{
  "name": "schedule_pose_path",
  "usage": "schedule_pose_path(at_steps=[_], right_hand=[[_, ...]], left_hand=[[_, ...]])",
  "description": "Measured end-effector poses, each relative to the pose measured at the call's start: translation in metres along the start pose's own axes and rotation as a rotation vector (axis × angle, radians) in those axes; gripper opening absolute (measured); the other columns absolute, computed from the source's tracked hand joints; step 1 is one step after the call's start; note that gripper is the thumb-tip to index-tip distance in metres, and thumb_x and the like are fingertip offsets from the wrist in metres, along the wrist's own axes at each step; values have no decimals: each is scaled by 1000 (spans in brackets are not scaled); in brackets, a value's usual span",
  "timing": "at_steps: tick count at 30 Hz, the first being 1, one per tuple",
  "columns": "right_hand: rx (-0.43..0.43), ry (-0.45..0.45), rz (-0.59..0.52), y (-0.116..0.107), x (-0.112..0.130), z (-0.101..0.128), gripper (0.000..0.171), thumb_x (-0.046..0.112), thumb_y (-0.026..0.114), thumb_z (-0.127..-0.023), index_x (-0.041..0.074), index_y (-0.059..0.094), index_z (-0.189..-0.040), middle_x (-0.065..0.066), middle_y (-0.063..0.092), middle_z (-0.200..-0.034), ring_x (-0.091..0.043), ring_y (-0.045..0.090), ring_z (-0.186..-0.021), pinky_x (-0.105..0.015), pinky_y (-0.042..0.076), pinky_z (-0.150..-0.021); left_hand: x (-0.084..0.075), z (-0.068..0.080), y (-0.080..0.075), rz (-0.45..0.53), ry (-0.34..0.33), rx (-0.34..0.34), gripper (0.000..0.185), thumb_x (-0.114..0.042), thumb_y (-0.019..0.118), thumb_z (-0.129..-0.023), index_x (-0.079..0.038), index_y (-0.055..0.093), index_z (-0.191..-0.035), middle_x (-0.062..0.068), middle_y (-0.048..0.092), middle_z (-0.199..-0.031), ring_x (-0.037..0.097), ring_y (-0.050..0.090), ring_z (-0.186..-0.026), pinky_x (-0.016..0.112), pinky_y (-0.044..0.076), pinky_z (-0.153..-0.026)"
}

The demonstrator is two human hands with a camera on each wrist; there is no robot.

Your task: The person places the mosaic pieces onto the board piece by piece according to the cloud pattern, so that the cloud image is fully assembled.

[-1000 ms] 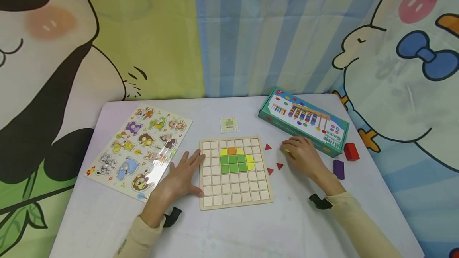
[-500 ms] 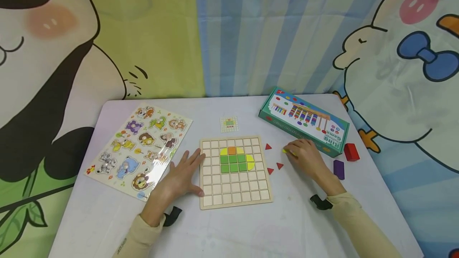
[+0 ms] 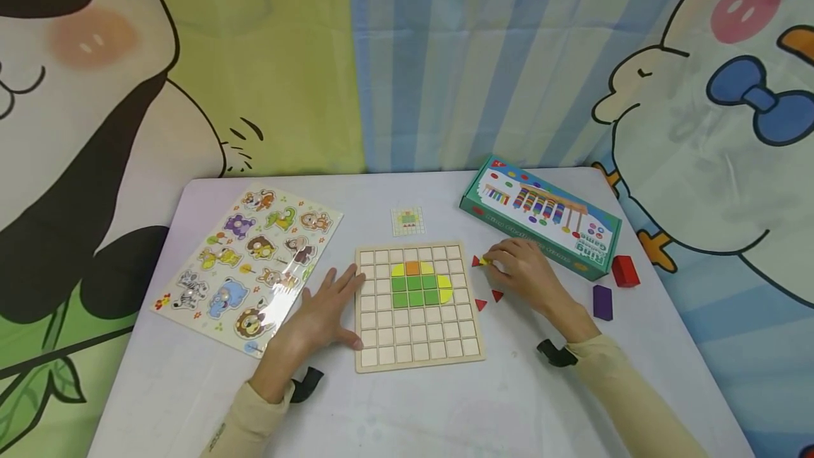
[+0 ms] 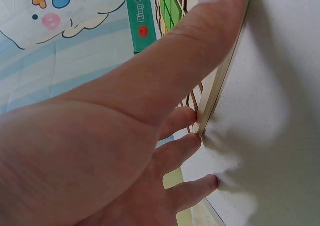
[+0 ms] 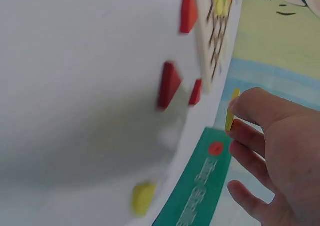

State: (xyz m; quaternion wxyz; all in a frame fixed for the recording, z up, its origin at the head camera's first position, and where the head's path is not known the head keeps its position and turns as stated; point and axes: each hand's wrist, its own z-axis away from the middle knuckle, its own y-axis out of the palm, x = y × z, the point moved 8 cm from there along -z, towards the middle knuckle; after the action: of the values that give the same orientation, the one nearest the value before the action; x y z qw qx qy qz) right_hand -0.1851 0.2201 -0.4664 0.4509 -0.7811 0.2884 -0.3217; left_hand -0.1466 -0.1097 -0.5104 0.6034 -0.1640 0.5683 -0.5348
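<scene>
My right hand (image 3: 526,273) pinches a small yellow piece (image 5: 232,110) between thumb and forefinger, to the right of a wooden grid board (image 3: 420,353). In the head view the piece overlaps a red triangle (image 3: 475,261). Two more red triangles lie by the board's right edge. A second yellow piece (image 5: 143,198) is on the table in the right wrist view, hidden by the hand in the head view. My left hand (image 3: 323,313) is spread along the board's left edge, thumb and fingertips against the frame. Green squares (image 3: 415,289), yellow rounded pieces and an orange square (image 3: 412,268) sit on the grid.
Behind the board lies a small pattern card (image 3: 408,221). An animal puzzle board (image 3: 219,260) is at the left. At the right are a green toy box (image 3: 540,218), a red block (image 3: 625,271) and a purple block (image 3: 602,302). Printed curtains hang behind the table.
My right hand has moved left from beside the box toward the board, carrying the yellow piece. The left hand has stayed on the board's edge.
</scene>
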Motion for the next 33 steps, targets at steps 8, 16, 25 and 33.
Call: schedule_pose_path(at_steps=[8, 16, 25, 33], right_hand=[[39, -112, -46, 24, 53, -45, 15, 9, 80, -85, 9, 78, -100, -6, 75, -104, -27, 66, -105, -48, 51, -100], [50, -258, -74, 52, 107, -74, 16, 12, 81, -85, 10, 79, -101, -2, 76, -101, -23, 67, -103, -41, 53, -98], [132, -323, -90, 80, 136, -84, 12, 16, 78, -89, 14, 79, -101, 0, 75, -105, -21, 66, -108, -39, 51, -104], [214, -323, -50, 98, 143, -82, 12, 20, 74, -93, 17, 79, -104, 2, 75, -107, -19, 66, -110, -37, 49, -106]], left_hand=[[0, 0, 2, 14, 0, 5, 120, -31, 95, -59, -11, 32, -159, 12, 17, -171, 48, 10, -155, 86, 11, -107], [-3, 0, 2, 11, -2, 11, 119, -31, 95, -59, -11, 33, -159, 11, 17, -170, 48, 11, -155, 86, 11, -108], [-3, 3, -2, -8, -6, 12, 118, -33, 95, -61, -10, 32, -159, 11, 18, -170, 48, 12, -155, 86, 14, -107], [-2, 3, -2, -16, -3, 10, 118, -33, 95, -62, -9, 32, -159, 11, 18, -170, 48, 13, -155, 87, 15, -107]])
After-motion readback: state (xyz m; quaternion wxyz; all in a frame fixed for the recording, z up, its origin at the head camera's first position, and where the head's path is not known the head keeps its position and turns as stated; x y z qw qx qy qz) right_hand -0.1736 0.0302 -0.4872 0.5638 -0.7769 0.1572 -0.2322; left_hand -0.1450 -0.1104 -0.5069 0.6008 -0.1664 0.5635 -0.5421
